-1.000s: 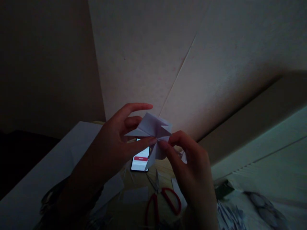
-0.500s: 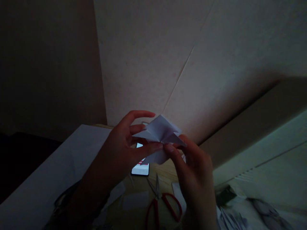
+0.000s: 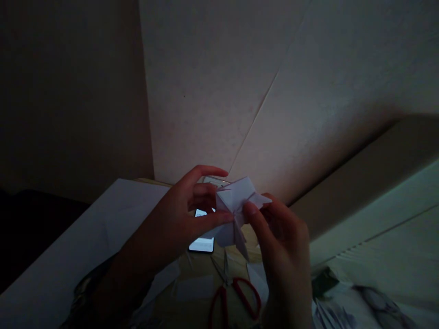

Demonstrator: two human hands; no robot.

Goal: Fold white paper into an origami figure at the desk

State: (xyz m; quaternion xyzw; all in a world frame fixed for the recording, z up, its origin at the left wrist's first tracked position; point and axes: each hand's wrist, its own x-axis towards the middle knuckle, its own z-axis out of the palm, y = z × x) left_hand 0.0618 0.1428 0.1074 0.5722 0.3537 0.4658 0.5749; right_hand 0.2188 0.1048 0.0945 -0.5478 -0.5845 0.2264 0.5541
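Note:
Both hands hold a small white folded-paper piece [image 3: 240, 192] with several pointed flaps, above the wooden table. My left hand [image 3: 192, 205] pinches its left side, thumb on the near face near the centre; the index finger is stretched out over the top. My right hand [image 3: 277, 233] grips the right side, its thumb pressed near the middle and the fingers behind, partly hidden. One narrow flap hangs down between the thumbs. Below and behind the paper lies a phone [image 3: 201, 244] with a lit screen, partly covered by my left hand.
Red-handled scissors [image 3: 224, 288] lie with blades parted on the table [image 3: 192, 267]. Paper pieces [image 3: 195, 288] are around them. A large white sheet [image 3: 116, 219] covers the left side. A wall [image 3: 212, 91] rises behind; folded papers [image 3: 331, 315] sit at lower right.
The folded paper has been turned between my hands and shows a different face, with a flap now pointing down. My right thumb has moved slightly up and right on it.

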